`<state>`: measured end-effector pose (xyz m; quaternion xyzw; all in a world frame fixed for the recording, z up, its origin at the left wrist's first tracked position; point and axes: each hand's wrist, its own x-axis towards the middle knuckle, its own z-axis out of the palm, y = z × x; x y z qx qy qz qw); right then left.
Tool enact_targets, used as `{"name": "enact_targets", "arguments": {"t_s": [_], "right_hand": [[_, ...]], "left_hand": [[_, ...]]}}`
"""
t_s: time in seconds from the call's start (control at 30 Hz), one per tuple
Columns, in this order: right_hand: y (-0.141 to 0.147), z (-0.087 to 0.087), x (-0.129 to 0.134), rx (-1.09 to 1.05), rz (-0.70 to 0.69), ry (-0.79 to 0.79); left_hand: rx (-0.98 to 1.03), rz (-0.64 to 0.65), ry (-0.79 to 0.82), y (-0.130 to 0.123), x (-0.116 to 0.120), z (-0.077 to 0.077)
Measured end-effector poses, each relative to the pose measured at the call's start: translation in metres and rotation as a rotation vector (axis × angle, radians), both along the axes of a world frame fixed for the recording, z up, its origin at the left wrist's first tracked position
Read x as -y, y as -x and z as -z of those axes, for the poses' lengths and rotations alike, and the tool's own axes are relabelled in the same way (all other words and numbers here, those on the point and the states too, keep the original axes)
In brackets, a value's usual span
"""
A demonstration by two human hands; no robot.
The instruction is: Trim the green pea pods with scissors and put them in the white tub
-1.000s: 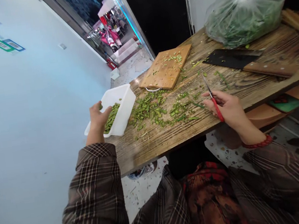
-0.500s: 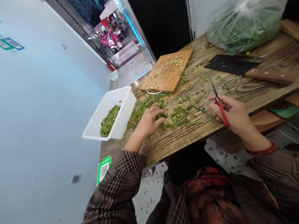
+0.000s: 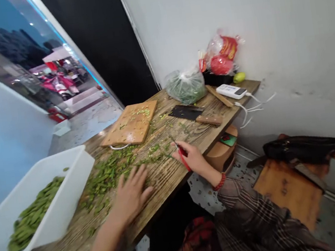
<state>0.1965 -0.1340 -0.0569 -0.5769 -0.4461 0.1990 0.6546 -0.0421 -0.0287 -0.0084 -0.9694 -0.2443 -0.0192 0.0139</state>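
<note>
My left hand [image 3: 130, 195] lies low over the wooden table [image 3: 159, 180], its fingers spread beside loose green pods and trimmings [image 3: 110, 173]. In my right hand [image 3: 194, 159] is a pair of scissors with red handles [image 3: 183, 158], blades pointing up and away. Small green scraps [image 3: 153, 154] are scattered between the two hands. On the left, a white plastic bin [image 3: 70, 189] holds a heap of green pods [image 3: 38, 212].
Beyond the scraps lies a wooden cutting board [image 3: 127, 127] with chopped bits. Farther right are a cleaver [image 3: 186, 112], a tied bag of greens [image 3: 185, 87] and a white power bank [image 3: 231, 90] with cables. A stool [image 3: 284, 188] carries a black bag [image 3: 304, 148].
The camera view has turned to the right, bringing the stool and power bank into sight. My left hand's fingers, curled before among the green pieces, are now spread. The scissors stay in my right hand.
</note>
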Motion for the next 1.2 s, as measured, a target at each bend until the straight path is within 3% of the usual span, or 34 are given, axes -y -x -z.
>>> {"name": "enact_targets", "arguments": {"t_s": [0.07, 0.17, 0.27, 0.37, 0.47, 0.53, 0.7, 0.83, 1.03, 1.2], "right_hand": [[0.002, -0.002, -0.001, 0.017, 0.007, 0.0], [0.004, -0.004, -0.001, 0.052, 0.023, 0.013], [-0.006, -0.008, 0.002, 0.212, 0.027, 0.079], [-0.028, -0.014, 0.005, 0.484, 0.015, 0.227], [-0.043, -0.021, 0.001, 0.656, 0.018, 0.361], [-0.038, -0.028, -0.006, 0.695, -0.024, 0.372], [0.009, -0.058, -0.017, 0.671, -0.213, 0.204], [0.026, -0.083, -0.014, 0.797, -0.364, 0.11], [0.001, -0.091, -0.014, 0.862, -0.479, 0.01], [0.008, -0.084, -0.015, 1.169, -0.322, 0.055]], "left_hand": [[0.144, -0.118, -0.062, 0.016, -0.018, -0.007], [0.343, -0.11, 0.002, 0.036, -0.022, -0.019], [0.464, -0.142, 0.134, 0.048, -0.004, -0.021], [0.513, -0.258, 0.31, 0.049, 0.021, -0.014], [0.556, -0.381, 0.506, 0.036, 0.039, -0.008], [0.607, -0.418, 0.671, 0.017, 0.045, -0.009], [0.921, -0.422, 1.222, -0.044, 0.042, -0.021], [1.105, -0.394, 1.557, -0.073, 0.03, -0.025], [1.171, -0.343, 1.672, -0.08, 0.026, -0.02], [1.234, -0.415, 1.617, -0.082, 0.024, -0.017]]}}
